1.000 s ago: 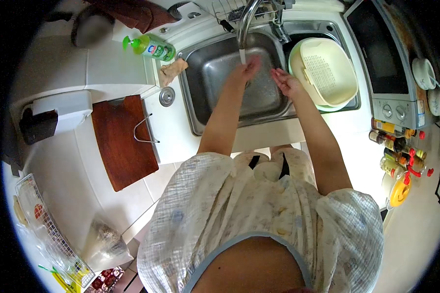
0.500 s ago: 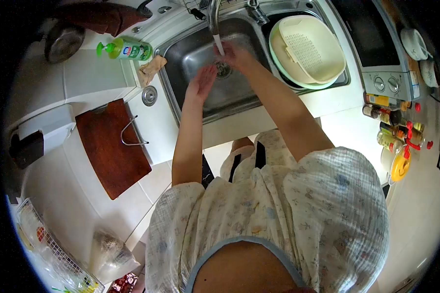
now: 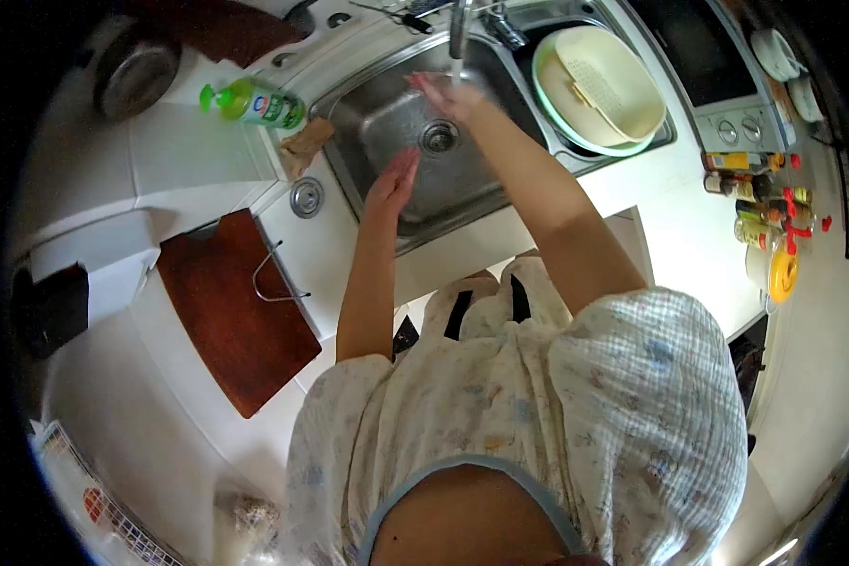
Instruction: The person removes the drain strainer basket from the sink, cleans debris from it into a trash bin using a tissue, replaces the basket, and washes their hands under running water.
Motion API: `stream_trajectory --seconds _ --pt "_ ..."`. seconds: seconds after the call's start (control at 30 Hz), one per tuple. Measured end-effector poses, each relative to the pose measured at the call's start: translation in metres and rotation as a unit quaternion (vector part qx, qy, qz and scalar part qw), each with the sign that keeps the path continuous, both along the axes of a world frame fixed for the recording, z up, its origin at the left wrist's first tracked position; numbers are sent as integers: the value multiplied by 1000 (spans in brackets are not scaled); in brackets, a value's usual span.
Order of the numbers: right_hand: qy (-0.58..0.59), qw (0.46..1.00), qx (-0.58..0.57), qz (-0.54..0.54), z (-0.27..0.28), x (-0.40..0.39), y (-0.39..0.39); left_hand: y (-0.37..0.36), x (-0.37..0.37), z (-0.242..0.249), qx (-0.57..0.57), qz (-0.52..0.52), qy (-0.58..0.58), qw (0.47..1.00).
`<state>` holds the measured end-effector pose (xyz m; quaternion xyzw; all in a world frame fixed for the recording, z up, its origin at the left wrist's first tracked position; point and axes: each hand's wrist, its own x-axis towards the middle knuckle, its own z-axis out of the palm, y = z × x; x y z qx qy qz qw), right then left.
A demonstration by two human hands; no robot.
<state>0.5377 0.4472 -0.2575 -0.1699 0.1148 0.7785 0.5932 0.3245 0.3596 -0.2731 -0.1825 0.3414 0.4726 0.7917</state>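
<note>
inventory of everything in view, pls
Sink: 1, steel grey, top centre
Faucet: 1, silver, above sink
Water: 1 stream, clear, from faucet
Colander: 1, cream, right basin
Tub: 1, pale green, under colander
Soap bottle: 1, green, left of sink
Rag: 1, tan, sink's left edge
Metal disc: 1, silver, below rag
Board: 1, brown, left
Microwave: 1, grey, top right
Dishes: 2, white, beyond microwave
Bottles: several, mixed, right counter
Jar: 1, yellow lid, below bottles
Pan: 1, grey, top left
Wire basket: 1, white, bottom left
Bag: 1, clear, bottom left
Shirt: 1, pale print, bottom centre
Left hand: 1, bare, over sink
Right hand: 1, bare, under faucet
</note>
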Motion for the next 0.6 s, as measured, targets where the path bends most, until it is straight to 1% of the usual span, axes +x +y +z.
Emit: stream_trajectory --seconds 0.03,0.1,0.13,0.17,0.2,0.23,0.27,0.3,0.33,0.37,0.4,0.43,0.47,0.5,0.53,0.57,0.6 --pt "-8 995 -92 -30 3 0 0 9 7 1 -11 20 -19 1000" --pt "-138 983 -105 -61 -11 7 -13 20 31 27 -17 6 -48 999" --pt "-223 969 -100 -36 -16 13 -21 29 41 17 36 -45 -8 998" --pt "-307 947 -90 -14 -14 19 -29 37 51 9 90 -97 33 991" --pt "-401 912 -86 27 -6 27 -42 41 72 32 74 -108 87 988" --pt "-490 865 -81 67 5 32 -57 44 92 56 57 -117 141 981" --pt "-518 842 -128 82 13 34 -65 49 102 44 121 -152 139 971" --pt "-563 814 -123 76 12 37 -73 59 112 28 184 -183 138 956" --pt "-579 807 -66 89 -23 52 -77 69 126 19 204 -191 115 953" --pt "-623 770 -89 102 -15 53 -88 78 138 14 224 -200 92 949" --pt "-742 651 -25 157 -15 57 -98 83 146 13 153 -176 48 971" --pt "-836 509 40 202 -16 63 -106 84 150 7 205 -194 47 958" --pt "-893 362 139 230 -15 65 -115 83 146 -3 257 -212 45 942" --pt "-886 344 -23 310 -6 54 -122 80 133 -10 274 -284 159 905" --pt "-898 291 -45 326 25 37 -130 73 118 -16 283 -349 269 852" --pt "-909 236 -67 337 54 21 -136 69 104 -15 286 -406 375 783" --pt "-915 224 -51 331 62 11 -140 66 85 -8 315 -450 490 677"
